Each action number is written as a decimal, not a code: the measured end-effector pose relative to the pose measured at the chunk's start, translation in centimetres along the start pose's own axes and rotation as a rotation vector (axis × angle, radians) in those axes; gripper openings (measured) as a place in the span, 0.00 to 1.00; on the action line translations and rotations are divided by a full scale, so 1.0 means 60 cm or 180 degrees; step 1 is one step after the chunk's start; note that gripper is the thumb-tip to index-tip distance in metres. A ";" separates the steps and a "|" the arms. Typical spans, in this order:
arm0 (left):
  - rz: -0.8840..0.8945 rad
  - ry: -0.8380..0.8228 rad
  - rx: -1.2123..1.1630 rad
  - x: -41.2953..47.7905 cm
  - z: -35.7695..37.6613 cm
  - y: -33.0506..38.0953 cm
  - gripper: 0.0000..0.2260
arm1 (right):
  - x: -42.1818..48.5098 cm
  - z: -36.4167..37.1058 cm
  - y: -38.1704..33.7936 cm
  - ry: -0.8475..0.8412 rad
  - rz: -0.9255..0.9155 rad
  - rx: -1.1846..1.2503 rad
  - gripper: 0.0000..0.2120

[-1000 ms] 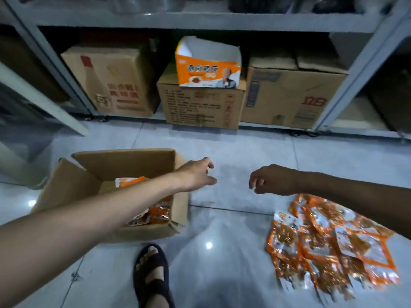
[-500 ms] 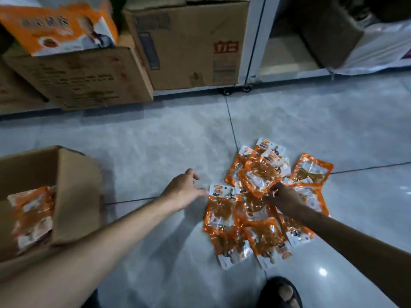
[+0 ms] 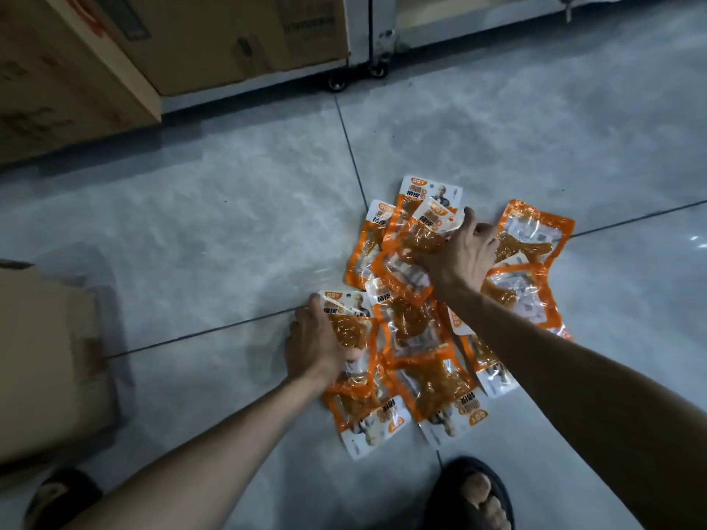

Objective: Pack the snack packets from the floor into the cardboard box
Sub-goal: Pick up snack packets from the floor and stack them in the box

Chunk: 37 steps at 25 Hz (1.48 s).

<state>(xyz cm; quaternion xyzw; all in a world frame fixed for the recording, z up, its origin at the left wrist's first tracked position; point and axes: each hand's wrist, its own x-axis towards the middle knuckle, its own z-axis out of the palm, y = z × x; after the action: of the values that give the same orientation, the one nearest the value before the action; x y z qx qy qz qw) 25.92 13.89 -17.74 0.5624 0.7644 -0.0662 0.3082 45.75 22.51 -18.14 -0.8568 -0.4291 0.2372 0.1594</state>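
Note:
Several orange and white snack packets (image 3: 432,388) lie in an overlapping pile on the grey tiled floor. My left hand (image 3: 315,344) rests on the left edge of the pile, its fingers closing around a packet (image 3: 350,330). At the far side of the pile my right hand (image 3: 461,254) presses down, fingers curled over the top packets (image 3: 424,235). The cardboard box (image 3: 42,361) stands at the left edge of the view, only its side wall showing; its inside is hidden.
Large cardboard cartons (image 3: 160,44) sit on a low wheeled shelf rack (image 3: 359,47) at the back. My two sandalled feet, the left foot (image 3: 57,499) and the right foot (image 3: 474,495), are at the bottom edge. Bare floor lies between box and pile.
The view has swung right and down from the box to the pile. Both hands have dropped from mid-air onto the packets, the left reaching the pile's left edge, the right its far side.

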 end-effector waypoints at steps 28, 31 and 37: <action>-0.2561 -0.0318 -0.1410 -0.095 0.048 0.044 0.48 | -0.098 -0.041 0.073 -0.1450 -0.0548 0.0943 0.26; -0.2488 -0.0300 -0.1240 -0.091 0.065 0.041 0.50 | -0.115 -0.023 0.076 -0.1460 -0.0892 0.0662 0.38; -0.1585 -0.0017 -0.1785 -0.082 0.049 -0.015 0.26 | -0.127 -0.007 0.093 -0.1075 -0.0603 0.0394 0.23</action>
<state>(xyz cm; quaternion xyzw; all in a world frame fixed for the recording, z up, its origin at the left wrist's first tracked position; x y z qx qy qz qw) 27.17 8.25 -17.66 0.2528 0.8654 0.0714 0.4267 45.70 13.06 -18.37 -0.7493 -0.5130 0.3874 0.1591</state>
